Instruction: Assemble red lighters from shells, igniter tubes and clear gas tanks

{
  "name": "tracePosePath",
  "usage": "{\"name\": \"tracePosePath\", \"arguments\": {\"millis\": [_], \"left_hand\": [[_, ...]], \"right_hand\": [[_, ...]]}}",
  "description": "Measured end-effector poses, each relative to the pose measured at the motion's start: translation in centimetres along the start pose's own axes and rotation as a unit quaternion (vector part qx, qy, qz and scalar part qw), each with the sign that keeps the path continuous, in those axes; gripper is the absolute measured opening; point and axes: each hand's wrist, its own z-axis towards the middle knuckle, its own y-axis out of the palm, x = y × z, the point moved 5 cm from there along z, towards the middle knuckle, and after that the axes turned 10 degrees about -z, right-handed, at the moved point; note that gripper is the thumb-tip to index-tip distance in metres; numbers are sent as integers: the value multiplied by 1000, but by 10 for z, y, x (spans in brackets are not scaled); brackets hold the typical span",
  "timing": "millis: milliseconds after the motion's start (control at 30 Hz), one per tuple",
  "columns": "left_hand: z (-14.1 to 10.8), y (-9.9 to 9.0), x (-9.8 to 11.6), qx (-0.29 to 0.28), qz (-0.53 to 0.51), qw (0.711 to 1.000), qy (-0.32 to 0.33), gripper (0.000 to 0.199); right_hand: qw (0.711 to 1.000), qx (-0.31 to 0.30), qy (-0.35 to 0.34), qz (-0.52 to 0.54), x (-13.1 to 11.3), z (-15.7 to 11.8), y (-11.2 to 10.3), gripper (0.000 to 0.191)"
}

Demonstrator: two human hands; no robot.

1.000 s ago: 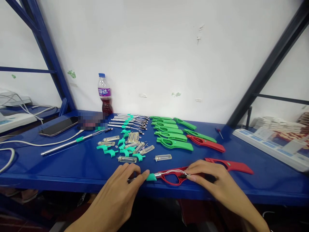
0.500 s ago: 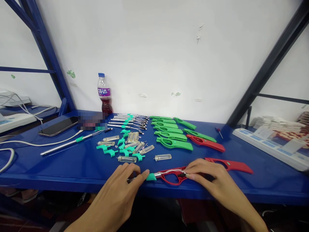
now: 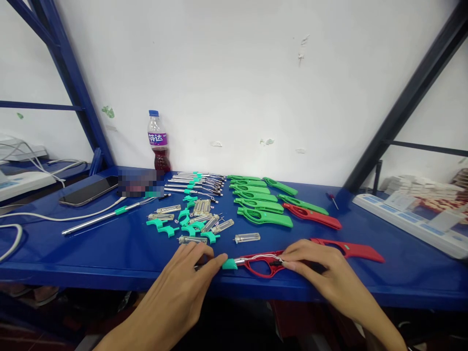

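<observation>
At the front edge of the table, my left hand [image 3: 183,285] is closed round a metal lighter tube [image 3: 239,262] near its teal collar [image 3: 229,264]. The tube's other end is hidden under my fingers. White wires [image 3: 265,256] run from the tube along a red lighter handle shell [image 3: 259,274] to a small black piece. My right hand [image 3: 316,265] grips the shell's right part, thumb and fingertips beside the black piece. A second red shell [image 3: 361,251] lies just behind my right hand. Above my left hand are clear fuel tanks [image 3: 246,237] and teal triggers [image 3: 211,237].
Green handle shells [image 3: 265,217] lie in rows at the back middle, with another red shell [image 3: 310,216]. Wired metal tubes [image 3: 193,180] are laid beside them. A drink bottle [image 3: 159,146], a phone [image 3: 88,190] and cables stand or lie left; a power strip [image 3: 409,224] is on the right.
Almost nothing differs. My left fingers and the teal collar have shifted very slightly up, while my right hand keeps its place on the red shell.
</observation>
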Motion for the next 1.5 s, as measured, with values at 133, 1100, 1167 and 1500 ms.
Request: {"name": "tracePosePath", "arguments": {"millis": [133,1100,1167,1500], "left_hand": [[6,-11,-3,25,2,1000,-2,42],[69,-22,-59,-144,64,974,-164,34],[69,-23,-59,-135,66,976,-159,36],[74,-26,-56,-120,53,982,-138,24]], "right_hand": [[1000,8,2,-7,0,1,0,16],[1000,22,8,-7,-3,1,1,16],[1000,22,7,-10,-3,1,1,17],[1000,20,1,-14,-5,1,1,20]]}}
